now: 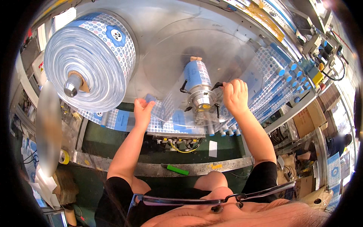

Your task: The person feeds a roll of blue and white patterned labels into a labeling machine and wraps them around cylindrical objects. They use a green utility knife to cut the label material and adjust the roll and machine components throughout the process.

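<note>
My right hand [235, 97] is closed on a black lever handle [217, 85]. The handle juts from the round metal hub [201, 97] of a spindle, where other black levers stick out. Behind the hub, a small roll of blue-and-white printed film [197, 72] sits on the spindle. A large clear disc [172, 89] surrounds this part. At the disc's left rim, the fingers of my left hand [143, 112] are drawn together beside a small blue piece [150, 98]; what they pinch is hard to make out. Below, a printed film web [166, 126] runs across.
At the left stands a big roll of printed film [89, 62] on a metal shaft [72, 87]. Several blue-ended rollers [280, 72] carry film at the right. A green-handled tool [177, 170] lies on the near frame bar [147, 165]. Cardboard boxes [307, 115] are stacked farther right.
</note>
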Available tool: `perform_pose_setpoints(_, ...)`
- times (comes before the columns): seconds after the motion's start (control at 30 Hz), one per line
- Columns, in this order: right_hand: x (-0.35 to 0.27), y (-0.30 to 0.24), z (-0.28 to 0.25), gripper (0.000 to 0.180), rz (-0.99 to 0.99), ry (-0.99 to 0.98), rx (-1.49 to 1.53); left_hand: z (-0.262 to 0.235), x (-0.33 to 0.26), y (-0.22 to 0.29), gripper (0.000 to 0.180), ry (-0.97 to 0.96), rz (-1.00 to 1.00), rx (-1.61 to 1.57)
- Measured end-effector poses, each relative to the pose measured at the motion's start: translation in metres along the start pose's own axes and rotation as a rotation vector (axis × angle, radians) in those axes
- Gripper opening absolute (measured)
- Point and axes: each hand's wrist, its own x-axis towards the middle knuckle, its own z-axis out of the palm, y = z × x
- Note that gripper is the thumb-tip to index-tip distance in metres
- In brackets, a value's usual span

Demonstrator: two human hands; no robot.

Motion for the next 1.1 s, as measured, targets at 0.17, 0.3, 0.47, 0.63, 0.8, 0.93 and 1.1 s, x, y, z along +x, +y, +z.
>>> perform_pose_setpoints(0.17,-0.001,0.005,0.002,0.016,0.000,0.067,0.048,-0.002,0.003,-0.004,0.042,-0.059,-0.080,-0.076)
perform_pose_setpoints(0.3,-0.006,0.011,-0.001,0.016,-0.027,0.042,0.078,0.002,-0.002,0.004,0.041,-0.066,-0.122,-0.065)
perform_pose_setpoints(0.47,0.008,0.003,-0.012,0.013,-0.064,-0.040,0.130,-0.004,0.007,-0.031,0.039,-0.037,-0.004,-0.009)
perform_pose_setpoints(0.63,0.018,-0.005,-0.038,0.011,-0.078,-0.359,0.029,0.000,0.005,-0.025,0.040,-0.021,0.007,0.001)
perform_pose_setpoints(0.8,0.046,-0.017,-0.033,0.013,-0.079,-0.317,0.185,-0.001,0.005,-0.016,0.041,0.004,-0.014,0.033)
perform_pose_setpoints(0.93,0.069,-0.021,-0.017,0.014,-0.018,-0.409,0.205,-0.001,0.006,-0.015,0.040,-0.023,-0.040,0.047)
perform_pose_setpoints(1.1,0.089,-0.012,-0.020,0.021,0.120,-0.272,0.310,0.001,0.006,-0.017,0.041,-0.036,-0.017,0.024)
